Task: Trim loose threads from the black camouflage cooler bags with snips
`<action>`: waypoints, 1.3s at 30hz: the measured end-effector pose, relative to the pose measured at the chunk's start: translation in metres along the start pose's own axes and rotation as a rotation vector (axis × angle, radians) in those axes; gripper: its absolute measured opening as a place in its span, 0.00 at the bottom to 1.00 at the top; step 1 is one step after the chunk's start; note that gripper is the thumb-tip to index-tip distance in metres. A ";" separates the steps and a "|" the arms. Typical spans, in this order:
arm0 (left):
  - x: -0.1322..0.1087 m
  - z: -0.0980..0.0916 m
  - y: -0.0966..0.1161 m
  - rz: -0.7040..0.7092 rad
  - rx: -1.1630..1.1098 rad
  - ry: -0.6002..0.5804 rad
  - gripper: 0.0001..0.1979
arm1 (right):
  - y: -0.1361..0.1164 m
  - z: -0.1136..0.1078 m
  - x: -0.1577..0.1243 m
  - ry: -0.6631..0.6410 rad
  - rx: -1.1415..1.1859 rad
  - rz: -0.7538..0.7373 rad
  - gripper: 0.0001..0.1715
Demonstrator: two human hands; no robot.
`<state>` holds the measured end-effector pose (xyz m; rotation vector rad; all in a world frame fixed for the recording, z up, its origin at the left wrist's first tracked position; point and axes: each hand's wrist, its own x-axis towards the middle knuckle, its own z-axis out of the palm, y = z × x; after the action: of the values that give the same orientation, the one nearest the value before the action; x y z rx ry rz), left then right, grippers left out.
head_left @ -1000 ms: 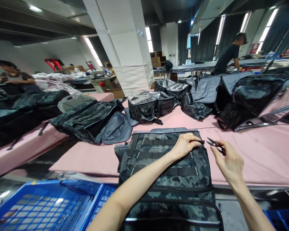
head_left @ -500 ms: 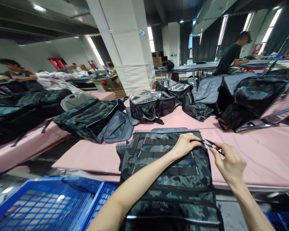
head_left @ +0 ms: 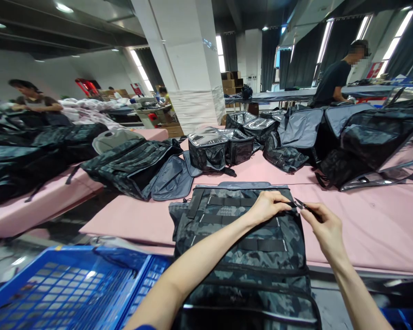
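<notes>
A dark camouflage backpack (head_left: 241, 256) lies in front of me, its upper part on the pink table and its lower part nearest my body. My left hand (head_left: 270, 206) reaches across it and pinches the edge of the bag at its upper right corner. In my right hand (head_left: 325, 227) is a pair of small black thread snips (head_left: 308, 208), gripped between thumb and fingers. Their blade tips are at the bag's edge, right beside my left fingertips. Whatever thread or strap end lies between the blades is too small to make out.
A blue plastic crate (head_left: 65, 284) stands at lower left. Beyond the backpack, the pink table (head_left: 358, 220) carries another open camouflage bag (head_left: 134, 165), silver-lined cooler bags (head_left: 208, 149) and more bags at right. A white pillar (head_left: 182, 68) rises behind. People work at left and far right.
The snips' blades have moved left to the bag's edge and come closer together, as my right hand closed on them. My left hand keeps its pinch. The view has shifted slightly.
</notes>
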<state>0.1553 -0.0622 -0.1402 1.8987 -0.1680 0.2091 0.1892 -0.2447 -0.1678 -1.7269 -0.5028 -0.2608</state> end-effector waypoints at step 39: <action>0.001 -0.005 -0.026 0.970 1.164 0.090 0.16 | 0.005 -0.031 -0.003 -0.061 -0.592 -0.524 0.20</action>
<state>0.1618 -0.0489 -0.1622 2.7731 -1.0946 1.2584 0.1922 -0.2764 -0.1664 -2.1498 -0.9956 -0.7954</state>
